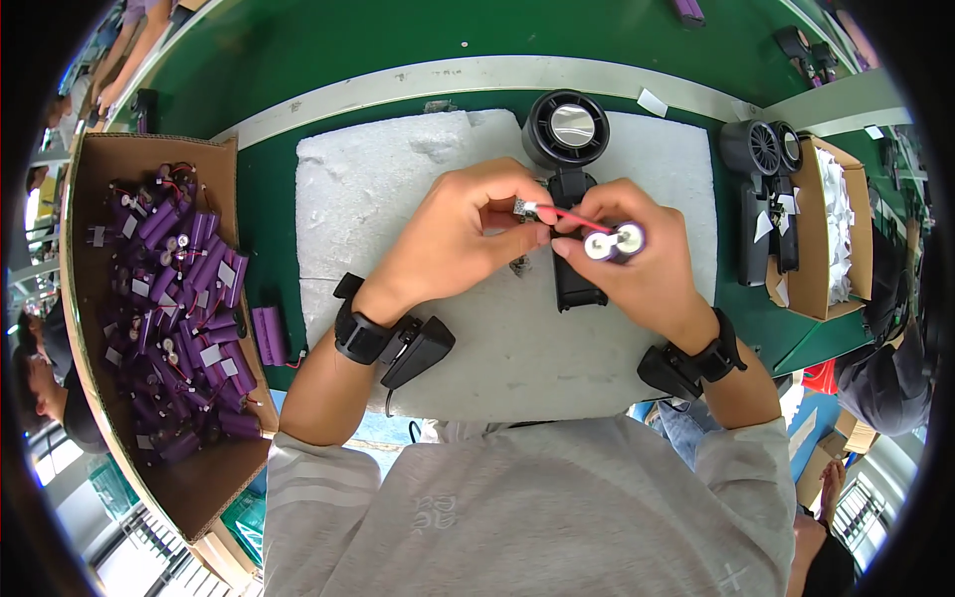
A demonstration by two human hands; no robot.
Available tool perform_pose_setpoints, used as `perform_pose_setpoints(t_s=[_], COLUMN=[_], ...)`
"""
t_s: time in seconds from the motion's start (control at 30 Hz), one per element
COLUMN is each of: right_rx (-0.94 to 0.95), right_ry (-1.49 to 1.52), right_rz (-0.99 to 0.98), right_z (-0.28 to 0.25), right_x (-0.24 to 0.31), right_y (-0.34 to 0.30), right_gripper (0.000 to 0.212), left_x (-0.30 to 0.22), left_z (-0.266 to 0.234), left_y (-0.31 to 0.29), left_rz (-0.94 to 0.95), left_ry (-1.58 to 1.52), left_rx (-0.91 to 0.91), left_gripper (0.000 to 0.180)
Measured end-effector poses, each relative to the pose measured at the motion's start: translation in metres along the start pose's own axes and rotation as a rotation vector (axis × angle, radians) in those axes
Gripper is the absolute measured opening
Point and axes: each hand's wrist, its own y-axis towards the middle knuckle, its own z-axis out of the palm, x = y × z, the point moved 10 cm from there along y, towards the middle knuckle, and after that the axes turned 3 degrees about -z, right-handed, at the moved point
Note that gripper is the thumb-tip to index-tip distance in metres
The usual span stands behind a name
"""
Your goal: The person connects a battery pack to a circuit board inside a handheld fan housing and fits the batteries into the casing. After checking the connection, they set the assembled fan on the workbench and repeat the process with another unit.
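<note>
My right hand (652, 264) grips a purple battery pack (615, 242), its two round metal ends facing up. From the pack a red and black lead (569, 215) runs across to my left hand (448, 239). There, thumb and forefinger are pinched around the small white connector (530, 208) on the lead's end, partly hidden by the fingers. Under both hands lies a black handheld fan (580, 286), its round head away from me and its handle toward me. Fingers cover the middle of the handle.
A white foam pad (477, 348) lies beneath the fan on the green table (398, 35). At left, a cardboard box (224, 478) holds many purple battery packs, with another pack (269, 336) beside it. More black fans (753, 214) and a box of white pieces (860, 239) stand at right.
</note>
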Motion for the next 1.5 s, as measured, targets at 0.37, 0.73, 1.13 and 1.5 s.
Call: perform_pose_setpoints(t_s=[0.37, 0.73, 1.13, 1.5], right_rx=[-0.042, 0.097, 0.024, 0.049], right_ry=[-0.035, -0.377, -0.413, -0.429], right_rz=[-0.102, -0.463, -0.235, -0.316], right_z=[-0.018, 0.000, 0.000, -0.001], right_x=[0.012, 0.047, 0.031, 0.034], right_y=[0.001, 0.002, 0.003, 0.004], right_gripper=[0.033, 0.024, 0.008, 0.011], left_x=[0.008, 0.015, 0.010, 0.006], left_z=[-0.002, -0.009, -0.004, -0.005], left_y=[0.002, 0.003, 0.000, 0.002], left_rz=[-0.111, -0.201, -0.103, -0.050], left_ry=[-0.118, -0.232, -0.218, -0.139], left_rx=[0.037, -0.037, 0.016, 0.078], left_gripper=[0.013, 0.025, 0.018, 0.012])
